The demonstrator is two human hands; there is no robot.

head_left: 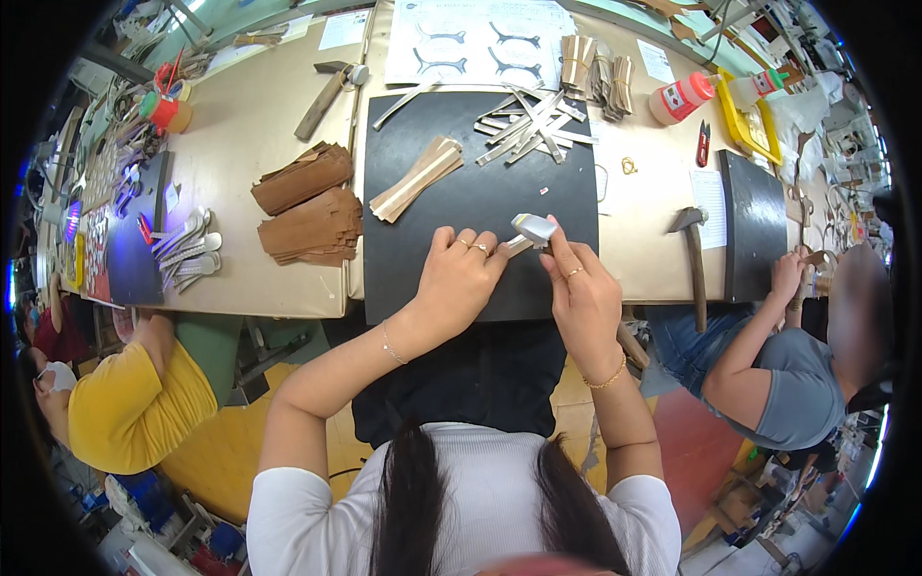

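1. left hand (459, 274) lay flat, fingers down, on the black mat (480, 202), pinning one end of a thin pale strip (519, 245); its grip was not closed round anything, only pressing.
2. right hand (581, 293) had its grip pinched shut on a small silver tool (534, 228), held just above the strip's other end, near the mat's front edge.
3. mat sat in the middle of the counter (240, 125), right in front of the person.
4. on the mat, farther back: a stack of tan strips (418, 178) lying slanted, and a loose heap of pale strips (533, 125) crossing each other.
5. left of the mat, two piles of brown cut pieces (307, 206), touching each other.
6. a hammer (691, 264) lay on the counter right of the mat, well apart from the hands; another hammer (327, 96) lay at the back left.
7. a red-capped bottle (680, 98) lay on its side at back right.
8. other people sat either side, one in a yellow top (134, 403), one in grey (788, 384).
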